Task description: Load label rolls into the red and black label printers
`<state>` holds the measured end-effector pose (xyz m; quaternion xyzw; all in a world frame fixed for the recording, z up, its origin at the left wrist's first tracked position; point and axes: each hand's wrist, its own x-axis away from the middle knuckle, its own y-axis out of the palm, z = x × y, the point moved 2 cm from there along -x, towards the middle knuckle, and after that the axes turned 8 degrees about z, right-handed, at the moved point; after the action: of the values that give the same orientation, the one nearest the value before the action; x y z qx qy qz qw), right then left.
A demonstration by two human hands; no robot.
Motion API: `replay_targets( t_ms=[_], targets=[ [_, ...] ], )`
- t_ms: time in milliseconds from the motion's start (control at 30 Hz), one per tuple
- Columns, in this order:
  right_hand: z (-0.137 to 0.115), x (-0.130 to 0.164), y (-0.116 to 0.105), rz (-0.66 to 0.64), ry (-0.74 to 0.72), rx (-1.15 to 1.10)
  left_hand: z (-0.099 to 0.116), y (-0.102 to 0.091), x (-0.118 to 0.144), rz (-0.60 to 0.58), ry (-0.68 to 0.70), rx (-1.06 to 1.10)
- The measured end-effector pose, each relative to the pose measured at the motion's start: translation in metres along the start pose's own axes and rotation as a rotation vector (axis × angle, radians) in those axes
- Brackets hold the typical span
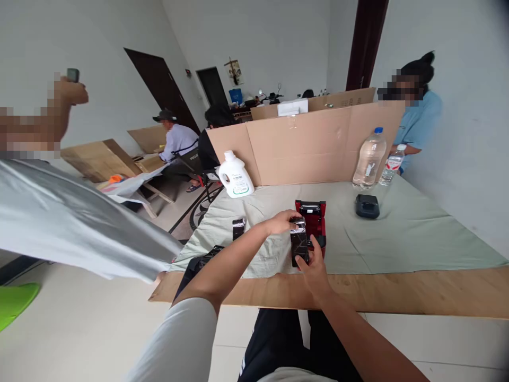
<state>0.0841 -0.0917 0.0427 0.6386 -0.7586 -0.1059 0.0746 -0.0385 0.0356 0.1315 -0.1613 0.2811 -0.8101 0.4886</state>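
Observation:
A flat, oblong black packet with a glossy, wrinkled surface stands tilted between my hands near the table's front. My left hand holds its top end from the left, fingers closed over the edge. With thumb and fingers, my right hand grips its lower right side. Directly behind the packet lies an open red-and-black case with a dark bar across its raised far end; the packet and my right hand cover part of it. A similar small black packet rests left of my forearm.
A white jug and a cardboard screen stand along the back. Two water bottles, one large and one small, and a black box-shaped device sit at right. Black plastic lies front left. A person is behind the screen.

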Motion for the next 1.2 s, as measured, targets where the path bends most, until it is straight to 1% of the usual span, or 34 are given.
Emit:
replay_targets(
  t_ms=[67, 133, 167, 233, 333, 400, 567, 667, 733, 833, 900, 967, 1000, 1033, 1100, 1133, 1167, 1200],
  targets=[
    [0.001, -0.004, -0.010, 0.050, -0.056, 0.068, -0.001, 0.019, -0.021, 0.017, 0.080, -0.189],
    [0.002, -0.010, -0.016, 0.047, -0.095, 0.134, 0.001, 0.036, -0.034, -0.010, 0.115, -0.395],
    [0.004, -0.014, -0.018, 0.041, -0.107, 0.159, 0.003, 0.044, -0.039, -0.020, 0.104, -0.496],
    [0.008, -0.023, -0.019, 0.033, -0.119, 0.202, 0.005, 0.054, -0.046, -0.030, 0.038, -0.658],
    [0.009, -0.033, -0.020, 0.016, -0.150, 0.300, 0.004, 0.062, -0.054, -0.046, -0.053, -0.758],
    [0.006, -0.037, -0.020, 0.024, -0.206, 0.380, 0.001, 0.064, -0.059, -0.051, -0.060, -0.767],
    [-0.009, -0.036, -0.020, 0.113, -0.431, 0.655, -0.012, 0.070, -0.065, -0.023, -0.065, -0.747],
    [-0.010, -0.032, -0.020, 0.115, -0.514, 0.809, -0.015, 0.072, -0.064, 0.034, -0.081, -0.709],
    [-0.009, -0.030, -0.021, 0.110, -0.556, 0.870, -0.013, 0.071, -0.062, 0.041, -0.085, -0.682],
    [-0.008, -0.026, -0.023, 0.113, -0.585, 0.918, -0.009, 0.058, -0.058, 0.027, -0.047, -0.569],
    [-0.008, -0.024, -0.023, 0.111, -0.589, 0.928, -0.006, 0.043, -0.055, 0.011, -0.013, -0.414],
    [-0.008, -0.023, -0.024, 0.113, -0.593, 0.930, -0.005, 0.027, -0.053, -0.006, -0.031, -0.253],
    [-0.008, -0.022, -0.024, 0.118, -0.596, 0.934, -0.005, 0.019, -0.053, 0.018, -0.059, -0.201],
    [-0.008, -0.022, -0.024, 0.127, -0.601, 0.938, -0.006, 0.012, -0.053, 0.086, -0.087, -0.176],
    [-0.007, -0.020, -0.025, 0.146, -0.617, 0.944, -0.008, 0.001, -0.055, 0.332, -0.092, -0.191],
    [-0.007, -0.020, -0.026, 0.152, -0.627, 0.946, -0.010, -0.001, -0.056, 0.456, -0.055, -0.207],
    [-0.007, -0.020, -0.027, 0.154, -0.636, 0.946, -0.013, 0.000, -0.057, 0.542, -0.004, -0.210],
    [-0.006, -0.020, -0.027, 0.155, -0.643, 0.946, -0.016, 0.003, -0.057, 0.577, 0.046, -0.192]
  ],
)
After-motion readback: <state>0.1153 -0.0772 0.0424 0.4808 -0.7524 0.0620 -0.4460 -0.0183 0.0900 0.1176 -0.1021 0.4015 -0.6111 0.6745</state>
